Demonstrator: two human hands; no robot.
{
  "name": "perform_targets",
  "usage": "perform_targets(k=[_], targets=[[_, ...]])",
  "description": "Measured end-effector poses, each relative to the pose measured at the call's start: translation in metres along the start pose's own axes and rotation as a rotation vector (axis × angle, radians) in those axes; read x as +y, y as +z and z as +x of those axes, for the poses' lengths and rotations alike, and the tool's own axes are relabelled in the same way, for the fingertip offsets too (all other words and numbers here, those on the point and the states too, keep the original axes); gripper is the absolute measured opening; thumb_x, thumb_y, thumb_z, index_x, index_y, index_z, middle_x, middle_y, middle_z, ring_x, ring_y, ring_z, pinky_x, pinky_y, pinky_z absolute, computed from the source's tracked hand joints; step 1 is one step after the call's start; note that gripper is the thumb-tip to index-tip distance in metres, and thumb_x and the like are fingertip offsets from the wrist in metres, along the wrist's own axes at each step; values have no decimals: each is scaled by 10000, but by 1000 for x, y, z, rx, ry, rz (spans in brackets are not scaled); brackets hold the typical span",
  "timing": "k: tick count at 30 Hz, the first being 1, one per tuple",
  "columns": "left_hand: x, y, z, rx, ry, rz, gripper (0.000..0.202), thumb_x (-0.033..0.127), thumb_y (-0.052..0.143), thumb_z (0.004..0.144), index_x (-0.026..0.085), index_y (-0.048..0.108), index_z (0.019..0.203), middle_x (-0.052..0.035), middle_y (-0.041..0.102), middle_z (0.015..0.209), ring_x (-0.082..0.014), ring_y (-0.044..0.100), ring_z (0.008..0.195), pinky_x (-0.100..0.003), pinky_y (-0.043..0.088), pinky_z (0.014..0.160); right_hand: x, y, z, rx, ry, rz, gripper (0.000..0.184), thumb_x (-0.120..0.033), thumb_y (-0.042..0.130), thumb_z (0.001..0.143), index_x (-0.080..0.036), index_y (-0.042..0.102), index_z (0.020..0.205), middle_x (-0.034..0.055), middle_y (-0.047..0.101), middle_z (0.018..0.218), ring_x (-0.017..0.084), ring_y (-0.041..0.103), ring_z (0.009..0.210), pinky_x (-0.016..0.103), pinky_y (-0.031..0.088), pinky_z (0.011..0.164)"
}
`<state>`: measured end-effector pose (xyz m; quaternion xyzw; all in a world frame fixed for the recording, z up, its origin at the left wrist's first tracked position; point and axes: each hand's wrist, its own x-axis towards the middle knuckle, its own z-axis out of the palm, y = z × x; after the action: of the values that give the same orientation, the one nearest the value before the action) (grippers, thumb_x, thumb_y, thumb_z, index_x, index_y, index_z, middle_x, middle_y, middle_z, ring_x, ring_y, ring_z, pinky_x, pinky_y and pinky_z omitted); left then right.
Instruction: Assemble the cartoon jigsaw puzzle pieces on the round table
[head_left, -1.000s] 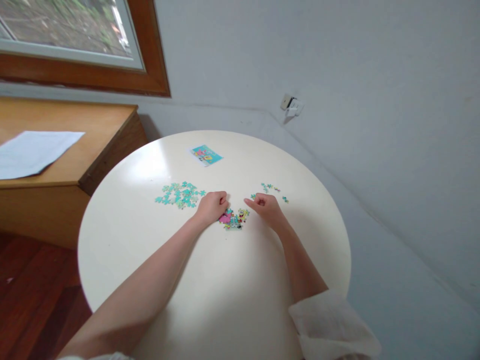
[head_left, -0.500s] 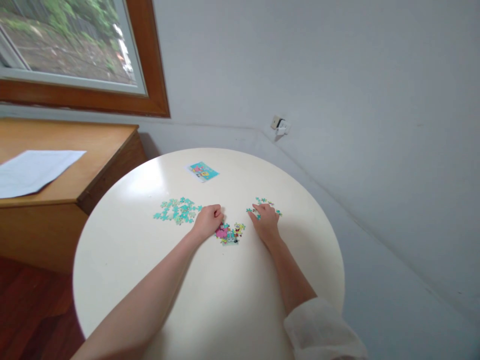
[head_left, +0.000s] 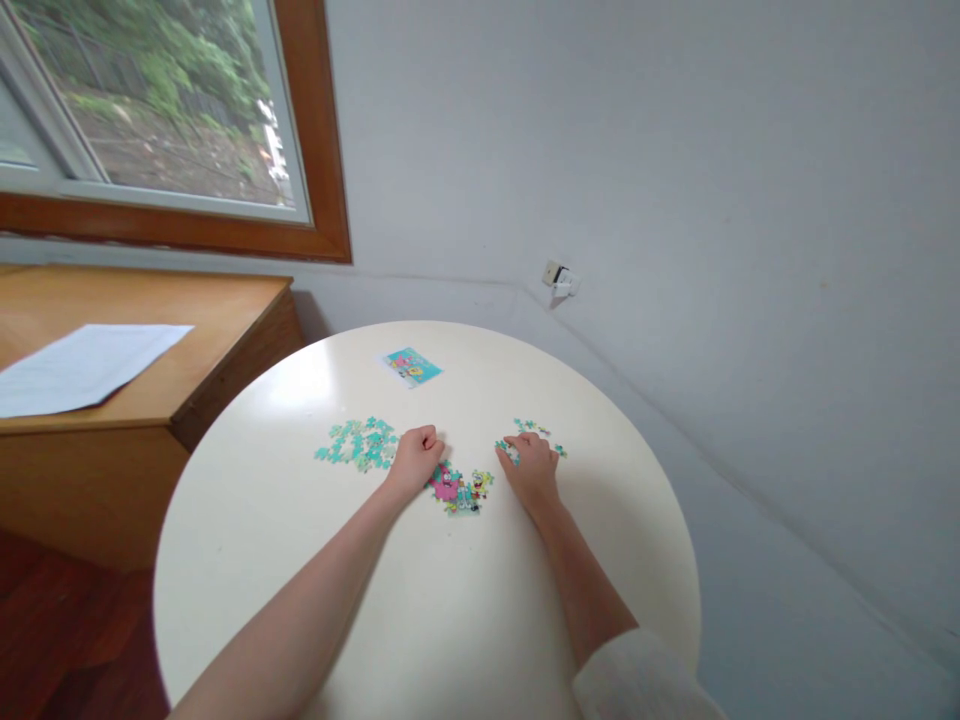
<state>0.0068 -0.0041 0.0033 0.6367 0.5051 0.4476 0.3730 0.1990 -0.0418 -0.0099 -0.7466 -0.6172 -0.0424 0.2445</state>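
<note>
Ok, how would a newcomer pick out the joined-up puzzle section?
On the round cream table, look at the gap between the left hand and the right hand. The joined-up section lies flat there. Unlike the teal pile to its left and the small teal scatter to its right, it shows pink and yellow cartoon figures.

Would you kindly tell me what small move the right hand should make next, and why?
Probably pinch one loose teal piece from the small cluster under the right hand and bring it to the joined picture section between the hands. That hand rests on the cluster, and the left hand, fisted, sits at the section's left edge.
</note>
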Motion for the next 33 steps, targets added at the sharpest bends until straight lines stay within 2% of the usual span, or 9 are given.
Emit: perform_targets(k=[9,15,19,24,33], targets=[[-3,0,1,1,12,-3,245,132,408,588,203,194,493,81,173,462,-77,199,478,-225,168,494,-3,4,0,22,-30,52,138,-223,538,802,-199,653,873,67,613,986,210,513,920,329,313,765],[-6,1,1,-1,17,7,256,121,411,589,202,187,497,82,170,467,-75,192,480,-228,161,493,-4,4,0,57,-10,-4,227,-235,557,791,-189,633,999,93,604,1053,243,502,969,359,323,792],[-6,1,2,4,35,30,245,119,405,582,200,194,489,82,169,464,-75,197,482,-229,158,497,-4,2,-1,36,-7,-6,154,-257,557,800,-203,653,906,80,611,1026,241,505,963,361,322,796],[-4,0,2,4,29,32,243,126,405,577,201,193,484,82,167,459,-75,200,478,-230,157,494,-5,3,0,23,9,-9,128,-257,570,792,-191,631,883,82,609,1003,238,505,945,350,318,775],[-4,0,1,-14,23,21,232,149,404,591,204,202,491,84,175,456,-75,204,472,-225,165,489,-3,6,-1,88,-37,131,90,-209,522,784,-193,585,846,40,649,901,209,532,891,327,302,777]])
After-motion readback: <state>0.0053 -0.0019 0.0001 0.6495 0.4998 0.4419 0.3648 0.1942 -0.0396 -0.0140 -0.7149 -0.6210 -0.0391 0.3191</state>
